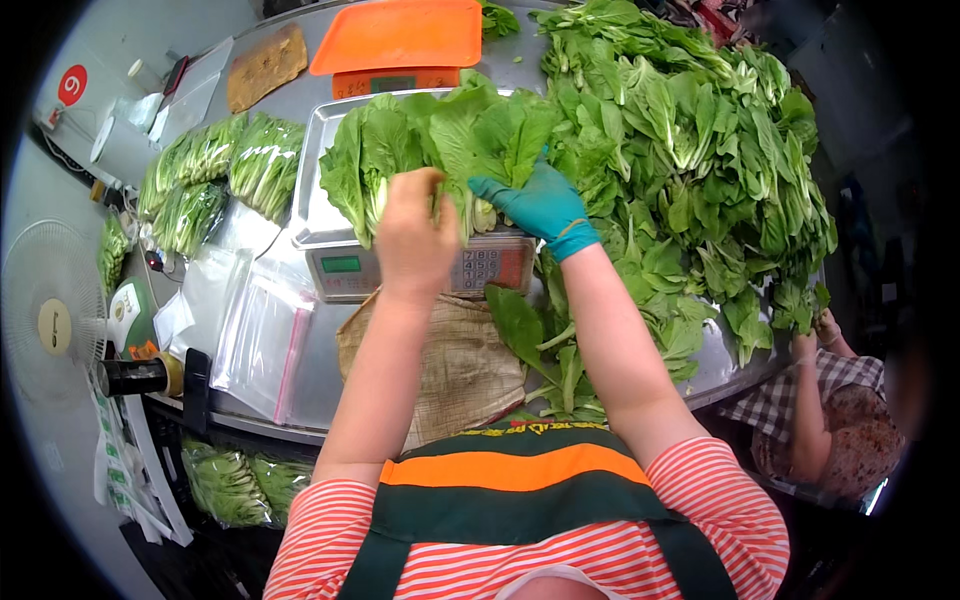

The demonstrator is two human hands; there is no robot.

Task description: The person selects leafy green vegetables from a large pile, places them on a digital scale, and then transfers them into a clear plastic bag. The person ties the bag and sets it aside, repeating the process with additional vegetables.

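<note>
Leafy greens (394, 139) lie across a metal tray (315, 169) on a digital scale (345, 270), their pale stems towards me. My right hand (544, 206), in a teal rubber glove, grips a bunch of broad green leaves (517, 139) at the tray's right side; its thumb is across the near side. My left hand (420, 232), bare and blurred, is over the front of the tray, beside the stems. Its fingers are bent, and whether they hold anything is hidden. The left wrist covers part of the scale's panel.
A large heap of greens (675, 135) covers the right of the metal table. Bagged greens (266, 161) and plastic bags (259, 345) lie left, near a fan (54, 326). An orange scale (397, 37) stands behind. Another person's hand (825, 326) touches the heap's right edge.
</note>
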